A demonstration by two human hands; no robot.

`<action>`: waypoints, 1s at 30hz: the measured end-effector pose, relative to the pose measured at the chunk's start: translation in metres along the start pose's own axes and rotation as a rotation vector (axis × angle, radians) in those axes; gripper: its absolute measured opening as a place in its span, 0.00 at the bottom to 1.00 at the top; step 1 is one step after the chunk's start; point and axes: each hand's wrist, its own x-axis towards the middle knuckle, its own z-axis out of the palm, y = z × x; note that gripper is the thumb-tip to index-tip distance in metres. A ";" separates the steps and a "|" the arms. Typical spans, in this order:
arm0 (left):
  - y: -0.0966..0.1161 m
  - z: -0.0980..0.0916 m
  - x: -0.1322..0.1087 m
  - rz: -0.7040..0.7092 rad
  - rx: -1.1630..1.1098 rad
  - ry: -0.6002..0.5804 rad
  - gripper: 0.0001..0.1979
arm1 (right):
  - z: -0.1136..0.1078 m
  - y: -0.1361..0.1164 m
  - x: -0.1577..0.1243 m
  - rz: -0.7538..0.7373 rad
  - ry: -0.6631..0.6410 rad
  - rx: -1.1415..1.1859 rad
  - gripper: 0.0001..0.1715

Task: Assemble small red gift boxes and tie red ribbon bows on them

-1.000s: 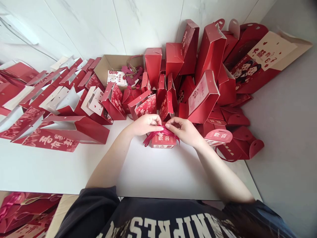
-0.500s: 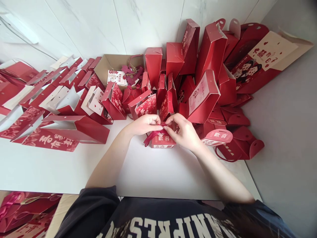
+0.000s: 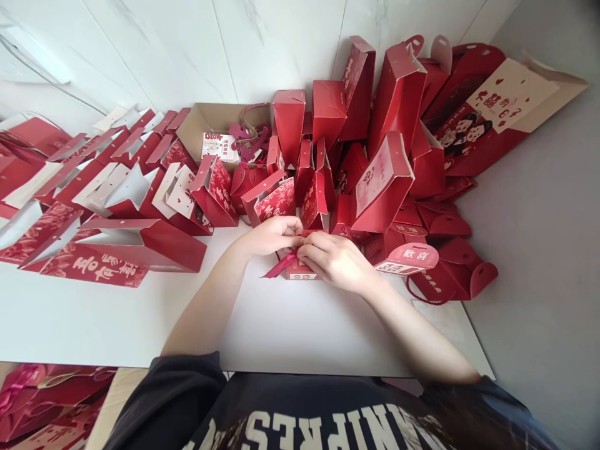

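A small red gift box (image 3: 300,272) with white lettering stands on the white table in front of me, its upper part mostly covered by my hands. A dark red ribbon (image 3: 281,265) runs over its top, and a loose end sticks out to the left. My left hand (image 3: 279,235) pinches the ribbon at the box's top left. From the right, my right hand (image 3: 335,257) closes on the ribbon too, fingers bent across the front of the box. The exact spot where the fingertips meet is hidden.
Red paper gift bags (image 3: 124,240) stand in rows at the left. Tall red bags (image 3: 398,94) and boxes crowd the right. Behind, a cardboard box (image 3: 190,130) holds ribbons and a card. More red bags (image 3: 56,400) lie below the table edge at lower left.
My right hand has moved left and turned over the box front, covering its lettering. The ribbon's loose end now reaches further left. My left hand has barely moved.
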 end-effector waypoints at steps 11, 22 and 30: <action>0.003 0.001 0.000 -0.030 0.019 0.010 0.11 | -0.017 0.010 -0.001 0.688 0.026 0.524 0.18; 0.000 0.000 -0.001 0.007 0.059 -0.008 0.12 | 0.001 0.029 -0.002 0.732 -0.010 0.935 0.21; 0.000 0.000 0.000 0.006 0.058 -0.006 0.10 | 0.005 0.022 -0.001 0.633 0.141 0.699 0.09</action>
